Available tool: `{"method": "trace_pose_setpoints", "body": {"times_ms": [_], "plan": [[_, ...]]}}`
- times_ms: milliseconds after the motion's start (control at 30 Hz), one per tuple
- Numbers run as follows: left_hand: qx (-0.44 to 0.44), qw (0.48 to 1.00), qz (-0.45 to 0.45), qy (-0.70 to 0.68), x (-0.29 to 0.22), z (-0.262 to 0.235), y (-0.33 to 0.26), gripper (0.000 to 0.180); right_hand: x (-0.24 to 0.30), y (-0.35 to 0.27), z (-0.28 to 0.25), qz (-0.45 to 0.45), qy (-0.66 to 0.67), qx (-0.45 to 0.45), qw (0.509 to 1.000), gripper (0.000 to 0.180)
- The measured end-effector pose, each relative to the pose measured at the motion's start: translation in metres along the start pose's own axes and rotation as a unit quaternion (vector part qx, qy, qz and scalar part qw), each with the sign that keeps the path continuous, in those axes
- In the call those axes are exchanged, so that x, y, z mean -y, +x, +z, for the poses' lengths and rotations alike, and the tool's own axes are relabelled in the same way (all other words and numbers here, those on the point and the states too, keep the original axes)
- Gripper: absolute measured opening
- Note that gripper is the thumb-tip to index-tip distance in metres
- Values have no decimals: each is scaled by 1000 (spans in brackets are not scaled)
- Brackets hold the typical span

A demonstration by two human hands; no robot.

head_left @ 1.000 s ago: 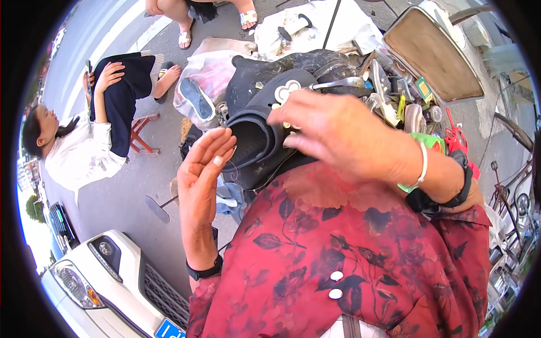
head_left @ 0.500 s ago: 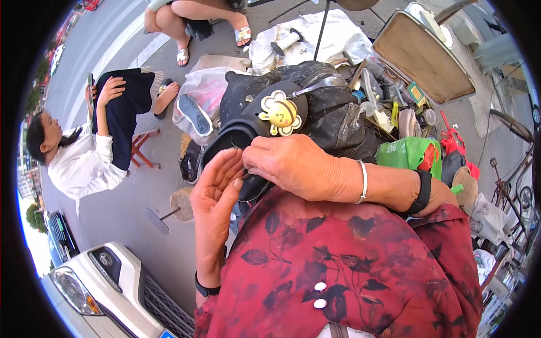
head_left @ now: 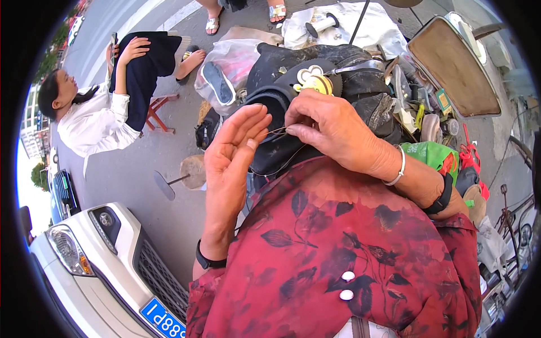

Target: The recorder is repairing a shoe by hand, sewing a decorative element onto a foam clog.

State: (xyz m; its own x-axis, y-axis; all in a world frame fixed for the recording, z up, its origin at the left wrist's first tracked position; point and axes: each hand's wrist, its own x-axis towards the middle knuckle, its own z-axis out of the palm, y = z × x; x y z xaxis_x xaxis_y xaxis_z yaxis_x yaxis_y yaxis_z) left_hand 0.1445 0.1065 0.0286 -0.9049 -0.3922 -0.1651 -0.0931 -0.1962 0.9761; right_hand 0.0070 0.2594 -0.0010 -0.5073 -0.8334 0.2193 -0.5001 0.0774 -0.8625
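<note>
My right hand (head_left: 332, 129) is closed in a pinch on a thin thread (head_left: 279, 130), in front of a black shoe (head_left: 274, 97). The thread crosses the short gap to my left hand (head_left: 236, 149), whose fingers are stretched out, palm turned up, the thumb a little apart. A longer loop of thread hangs below, over dark material at my lap. A yellow and white bee-shaped ornament (head_left: 315, 83) sits on the black footwear just beyond my right hand, which partly covers it. Whether a needle is on the thread is too small to tell.
Beyond my lap lie a dark cloth (head_left: 372, 107), a blue-grey shoe (head_left: 217, 83) on plastic and a thread spool (head_left: 322, 25). Tools and oddments are heaped at right, near a green bag (head_left: 431, 153). A person (head_left: 98, 115) sits at left; a white car (head_left: 107, 248) stands near.
My right hand has drawn away to the right from my left, so a stretch of thread now shows between them. The whole view has shifted, with the scene sliding right and up.
</note>
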Motion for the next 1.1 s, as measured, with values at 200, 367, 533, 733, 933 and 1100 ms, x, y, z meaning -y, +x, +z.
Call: {"method": "trace_pose_setpoints", "body": {"times_ms": [200,367,533,733,933,1100], "plan": [[14,989,-21,144,1,-3,-3,17,1,10,-3,16,47,-23,999,11],[57,980,-45,183,-12,-14,-2,12,7,12,-5,55,56,-3,997,9],[57,992,74,87,-23,-29,5,10,7,24,-8,37,82,-11,996,7],[61,956,111,-266,-35,-17,11,13,18,40,-8,47,175,19,983,10],[-46,992,87,-77,-4,-31,13,12,13,21,-9,-55,-82,7,995,13],[-42,986,-34,156,43,-30,29,15,-8,19,-60,-174,-403,-74,895,11]]}}
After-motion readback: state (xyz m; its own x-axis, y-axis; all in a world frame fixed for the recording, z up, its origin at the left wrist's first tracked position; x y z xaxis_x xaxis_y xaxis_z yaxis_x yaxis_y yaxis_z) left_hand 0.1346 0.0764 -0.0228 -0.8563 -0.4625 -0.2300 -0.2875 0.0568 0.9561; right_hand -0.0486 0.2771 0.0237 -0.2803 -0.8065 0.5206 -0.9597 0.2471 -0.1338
